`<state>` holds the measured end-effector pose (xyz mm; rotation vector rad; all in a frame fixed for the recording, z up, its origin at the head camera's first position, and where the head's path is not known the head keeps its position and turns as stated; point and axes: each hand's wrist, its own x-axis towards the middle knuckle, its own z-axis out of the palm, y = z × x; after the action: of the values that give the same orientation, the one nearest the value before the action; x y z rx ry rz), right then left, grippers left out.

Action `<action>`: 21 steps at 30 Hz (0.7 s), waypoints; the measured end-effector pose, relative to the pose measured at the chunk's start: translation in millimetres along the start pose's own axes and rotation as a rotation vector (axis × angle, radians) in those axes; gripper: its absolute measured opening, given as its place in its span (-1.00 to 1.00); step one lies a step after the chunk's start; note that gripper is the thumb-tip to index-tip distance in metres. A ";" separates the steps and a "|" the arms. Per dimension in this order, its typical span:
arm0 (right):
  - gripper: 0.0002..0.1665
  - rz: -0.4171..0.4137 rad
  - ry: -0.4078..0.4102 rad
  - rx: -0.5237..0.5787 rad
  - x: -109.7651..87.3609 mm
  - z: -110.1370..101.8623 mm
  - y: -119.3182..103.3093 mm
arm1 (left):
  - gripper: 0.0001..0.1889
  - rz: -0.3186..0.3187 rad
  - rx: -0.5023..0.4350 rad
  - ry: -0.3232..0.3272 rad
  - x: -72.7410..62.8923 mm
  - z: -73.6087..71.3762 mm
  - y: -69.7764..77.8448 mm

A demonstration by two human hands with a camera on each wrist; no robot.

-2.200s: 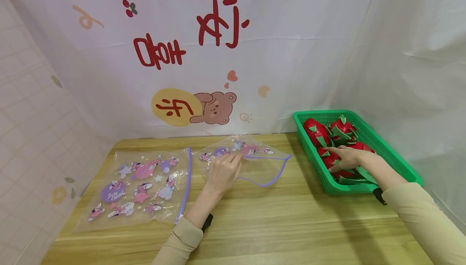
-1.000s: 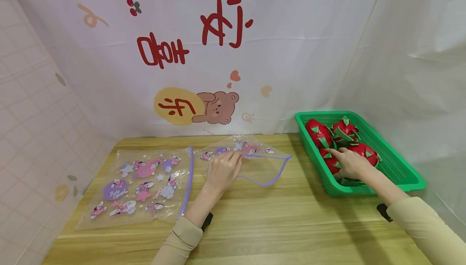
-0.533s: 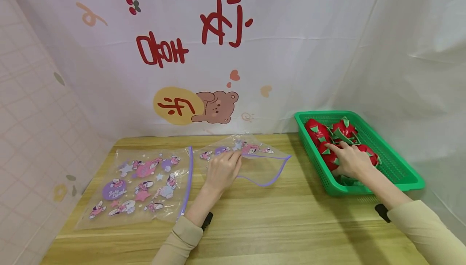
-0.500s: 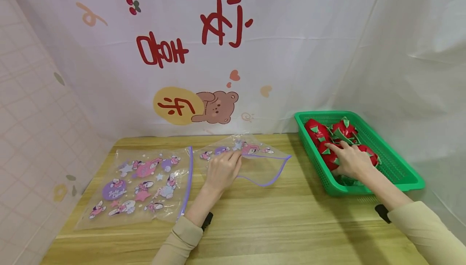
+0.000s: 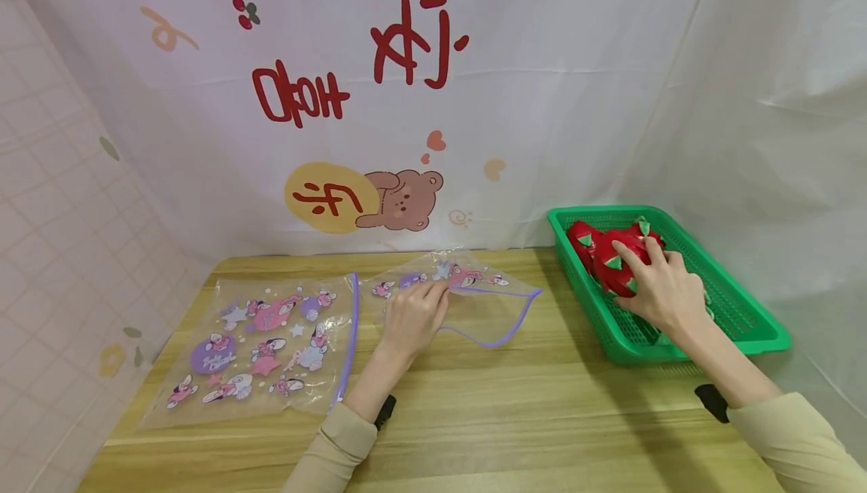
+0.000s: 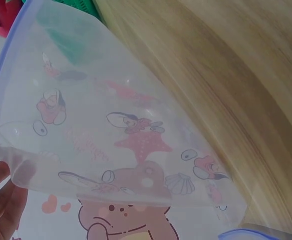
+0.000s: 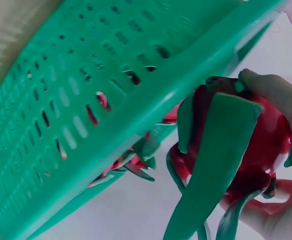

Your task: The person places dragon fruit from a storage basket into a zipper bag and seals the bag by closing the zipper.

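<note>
My left hand [image 5: 413, 320] pinches the upper edge of a clear zip bag [image 5: 467, 278] with a purple zip strip, whose mouth gapes toward the right. In the left wrist view the printed film of this bag [image 6: 141, 145] rises from the fingers [image 6: 3, 210]. My right hand [image 5: 669, 293] grips a red dragon fruit [image 5: 612, 273] with green scales, held up over the left part of the green basket [image 5: 768, 344]. The right wrist view shows thumb and fingers around the dragon fruit [image 7: 265, 145], beside the basket rim [image 7: 150, 112].
Another printed zip bag [image 5: 267, 357] lies flat on the wooden table [image 5: 508, 418], at the left. More dragon fruits [image 5: 581, 241] sit in the basket, partly hidden by the held one and my hand. A white printed curtain [image 5: 528, 101] stands behind the table.
My right hand has closed round a dragon fruit in the basket and lifted it up and slightly away from me. The left hand and the bag stay in place.
</note>
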<state>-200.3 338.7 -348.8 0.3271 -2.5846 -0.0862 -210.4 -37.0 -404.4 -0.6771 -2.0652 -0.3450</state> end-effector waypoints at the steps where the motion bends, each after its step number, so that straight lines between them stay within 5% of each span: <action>1: 0.11 0.000 0.023 0.009 0.7 -0.9 -1.1 | -0.88 -0.002 -0.001 -0.001 0.0 -0.1 0.0; 12: 0.10 0.022 0.123 0.127 6.3 -20.7 -27.6 | -0.92 -0.003 0.012 -0.007 1.8 -1.4 -0.4; 21: 0.13 -0.083 0.169 0.189 -0.5 -35.2 -62.3 | -0.94 -0.020 0.028 -0.005 3.6 -0.4 -1.7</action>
<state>-168.5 278.6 -326.6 0.4890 -2.4154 0.1511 -212.7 -37.4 -401.2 -0.6412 -2.0795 -0.3254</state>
